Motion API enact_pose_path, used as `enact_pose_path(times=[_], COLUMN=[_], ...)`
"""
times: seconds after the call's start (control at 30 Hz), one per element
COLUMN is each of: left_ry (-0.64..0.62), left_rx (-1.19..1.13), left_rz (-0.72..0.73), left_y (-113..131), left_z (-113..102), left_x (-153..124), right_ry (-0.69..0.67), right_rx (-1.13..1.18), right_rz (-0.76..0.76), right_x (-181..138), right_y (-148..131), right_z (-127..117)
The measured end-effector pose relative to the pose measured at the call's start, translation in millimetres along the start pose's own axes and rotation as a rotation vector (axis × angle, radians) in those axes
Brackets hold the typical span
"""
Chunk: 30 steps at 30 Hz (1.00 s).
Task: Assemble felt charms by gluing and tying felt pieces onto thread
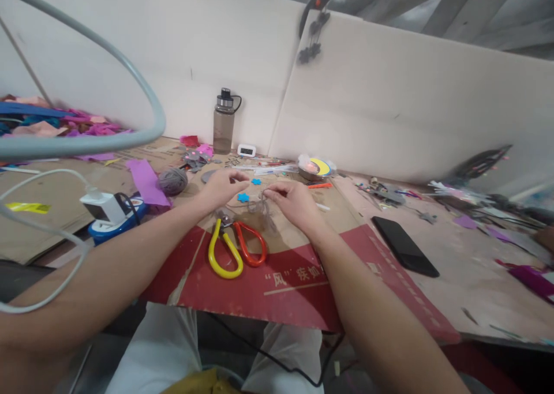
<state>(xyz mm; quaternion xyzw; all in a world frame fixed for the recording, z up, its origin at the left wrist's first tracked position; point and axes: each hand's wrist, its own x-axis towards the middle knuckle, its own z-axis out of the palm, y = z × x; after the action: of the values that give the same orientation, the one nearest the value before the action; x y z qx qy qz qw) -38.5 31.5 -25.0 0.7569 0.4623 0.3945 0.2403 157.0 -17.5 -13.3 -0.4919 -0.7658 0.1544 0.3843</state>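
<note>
Nearest the person, the red-banded cardboard sheet point(303, 290) is overhanging the table point(454, 290) edge above the lap, and the scissors point(236, 247) are lying on it with their yellow and red loops pointing back toward the body. Just beyond the scissors, a loose tangle of gray thread point(259, 206) is resting on the cardboard. The right hand point(294, 201), beyond and right of the scissors, is pinching its grip closed on that thread. The left hand point(225, 186), beyond and left of them, is also pinching its fingertips together, though whether any thread is in that grip is too small to tell. Two blue felt flowers point(243, 197) are sitting between the hands, just past the scissors' blades. The likely trouble is a forearm nudging the scissors toward the overhanging edge. A tug could also snag the thread on the blades or drag the flowers out of place. Open room is lying right of the scissors as far as the black phone point(404, 246). To their left, the white charger point(104, 206) and its cables are crowding the space. Farther beyond the scissors, a gray yarn ball point(172, 180), a water bottle point(224, 123) and the white wall panels point(389, 111) are closing off the back.
</note>
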Motion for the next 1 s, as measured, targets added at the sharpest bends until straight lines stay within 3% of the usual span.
enact_pose_path(times=[0.1,0.2,0.33,0.47,0.57,0.73,0.87,1.0], left_ry=[-0.25,-0.437,-0.482,-0.429,-0.315,-0.137,0.071,0.141], left_rx=[-0.283,-0.356,-0.315,-0.286,-0.236,-0.302,-0.562,-1.039], left_rz=[-0.029,-0.042,-0.02,-0.033,-0.054,-0.119,-0.249,-0.298], left_y=[13,18,13,8,4,-1,0,4], left_z=[3,8,10,7,4,0,-7,-27], left_x=[-8,-14,-14,-10,-6,-1,4,13], right_ry=[0.079,0.113,0.221,0.256,0.245,0.183,0.165,0.183], right_rx=[0.101,0.245,0.688,1.023,1.085,1.158,1.225,1.223], right_rz=[0.049,0.094,0.203,0.299,0.308,0.195,0.119,0.116], right_x=[0,0,1,4,5,3,-2,-6], right_y=[1,0,0,-2,-4,-12,-20,-26], right_z=[2,7,10,6,1,-9,-18,-24])
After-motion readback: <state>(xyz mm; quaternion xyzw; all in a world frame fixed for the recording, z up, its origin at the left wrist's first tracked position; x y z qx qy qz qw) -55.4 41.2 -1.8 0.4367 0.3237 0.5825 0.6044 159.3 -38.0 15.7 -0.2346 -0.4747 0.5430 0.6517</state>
